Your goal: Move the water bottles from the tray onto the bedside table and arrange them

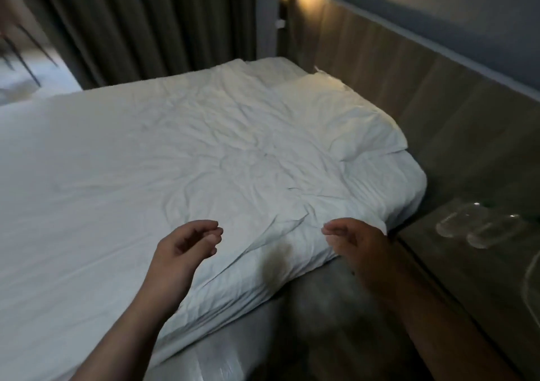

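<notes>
Grips both hovering over rumpled white bed sheet [204,146], holding nothing: left grip [187,246] hanging with fingers loosely curled, right grip [350,240] equally relaxed, near mattress corner. Two clear plastic water bottles [488,231] sitting side by side on dark wooden bedside bench [444,278], right of bed; blurred, so standing or lying cannot tell.

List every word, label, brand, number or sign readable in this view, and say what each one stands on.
No text can be read anywhere in this view.
The two clear containers on the bedside table are too blurred to show any label.
The bedding, headboard panel and curtain show no writing.
</notes>
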A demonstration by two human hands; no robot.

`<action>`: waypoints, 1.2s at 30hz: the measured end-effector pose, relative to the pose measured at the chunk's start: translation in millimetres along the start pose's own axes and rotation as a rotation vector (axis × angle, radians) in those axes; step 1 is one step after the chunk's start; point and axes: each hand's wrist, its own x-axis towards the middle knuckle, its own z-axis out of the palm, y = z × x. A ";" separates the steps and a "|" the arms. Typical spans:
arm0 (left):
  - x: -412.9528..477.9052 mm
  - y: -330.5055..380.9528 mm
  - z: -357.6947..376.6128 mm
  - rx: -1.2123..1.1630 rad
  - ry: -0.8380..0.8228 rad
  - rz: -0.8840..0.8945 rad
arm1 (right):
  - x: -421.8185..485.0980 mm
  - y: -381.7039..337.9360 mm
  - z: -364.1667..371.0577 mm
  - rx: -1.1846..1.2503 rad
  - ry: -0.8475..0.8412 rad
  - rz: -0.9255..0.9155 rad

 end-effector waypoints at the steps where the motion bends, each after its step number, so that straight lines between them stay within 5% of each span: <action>1: -8.0 -3.3 -23.7 -0.010 0.042 -0.004 | 1.6 -9.8 20.4 -0.003 -0.040 -0.020; 9: -96.7 -34.7 -181.0 -0.115 0.413 0.010 | -14.1 -76.2 184.6 -0.088 -0.391 -0.140; 17: -209.9 -62.7 -258.3 -0.286 0.883 0.059 | -38.1 -141.7 312.9 -0.179 -0.804 -0.316; 27: -304.3 -84.1 -226.1 -0.360 1.475 0.042 | -69.6 -172.5 425.5 -0.254 -1.363 -0.486; 36: -314.2 -86.4 -157.3 -0.390 1.846 -0.039 | -68.2 -183.5 461.9 -0.301 -1.692 -0.593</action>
